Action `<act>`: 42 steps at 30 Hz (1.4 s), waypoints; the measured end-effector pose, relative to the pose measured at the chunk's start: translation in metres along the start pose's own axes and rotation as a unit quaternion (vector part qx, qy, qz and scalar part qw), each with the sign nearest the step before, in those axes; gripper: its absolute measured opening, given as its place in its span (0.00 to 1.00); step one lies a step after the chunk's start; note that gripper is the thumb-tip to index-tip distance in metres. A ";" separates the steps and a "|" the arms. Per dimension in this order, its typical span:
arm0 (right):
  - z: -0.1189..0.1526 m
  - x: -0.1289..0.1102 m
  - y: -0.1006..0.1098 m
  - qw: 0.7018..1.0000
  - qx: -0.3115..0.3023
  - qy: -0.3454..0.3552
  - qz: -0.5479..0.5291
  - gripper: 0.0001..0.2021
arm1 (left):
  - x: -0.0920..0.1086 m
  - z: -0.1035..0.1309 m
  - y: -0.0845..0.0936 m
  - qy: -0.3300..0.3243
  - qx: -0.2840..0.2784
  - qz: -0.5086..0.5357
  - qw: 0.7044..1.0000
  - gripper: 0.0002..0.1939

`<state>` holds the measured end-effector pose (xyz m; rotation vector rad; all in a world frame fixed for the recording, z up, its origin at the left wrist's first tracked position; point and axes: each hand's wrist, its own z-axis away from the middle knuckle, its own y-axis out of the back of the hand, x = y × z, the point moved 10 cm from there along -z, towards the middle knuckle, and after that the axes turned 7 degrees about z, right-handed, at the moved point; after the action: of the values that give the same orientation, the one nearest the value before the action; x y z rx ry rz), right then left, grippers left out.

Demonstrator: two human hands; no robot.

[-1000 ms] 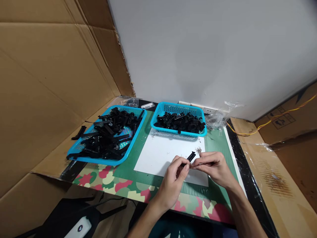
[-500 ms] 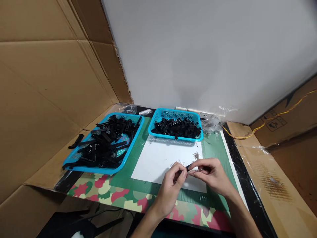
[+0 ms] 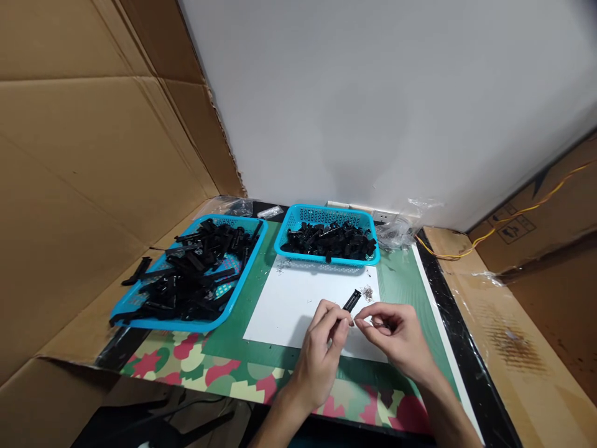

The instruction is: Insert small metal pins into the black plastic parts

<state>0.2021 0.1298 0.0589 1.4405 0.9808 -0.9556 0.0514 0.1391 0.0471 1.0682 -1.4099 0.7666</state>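
My left hand [image 3: 325,342] pinches a narrow black plastic part [image 3: 352,300], whose far end sticks up past the fingers over a white sheet [image 3: 289,298]. Close by on the right, my right hand [image 3: 394,333] has its thumb and forefinger together beside the near end of the part. Something thin shows among its curled fingers, too small to make out. A small pile of tiny metal pieces [image 3: 368,293] lies on the sheet just beyond the hands.
Two blue baskets of black parts, one at the left [image 3: 254,264] and one at the back [image 3: 331,260], stand on the green mat [image 3: 401,280]. Cardboard [image 3: 93,155] rises at the left. Clear plastic bags [image 3: 396,233] and a yellow cable [image 3: 485,238] lie behind.
The black part now points up and away and shows more of its length. My right hand has turned slightly, its fingers more curled. The view has shifted slightly.
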 end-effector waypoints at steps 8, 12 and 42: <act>0.029 -0.069 0.018 0.944 0.164 0.251 0.139 0.06 | -0.009 0.007 0.010 0.003 0.072 0.096 0.993 0.23; 0.034 -0.077 0.009 0.935 0.127 0.297 0.148 0.08 | 0.000 0.007 0.011 -0.030 0.070 0.119 0.990 0.23; 0.040 -0.084 0.008 0.923 0.108 0.341 0.139 0.14 | 0.023 0.009 0.010 -0.093 0.053 0.100 0.989 0.21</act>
<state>0.1801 0.0840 0.1374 2.1072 1.1393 -0.3453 0.0396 0.1303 0.0701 1.1144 -1.6683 0.9137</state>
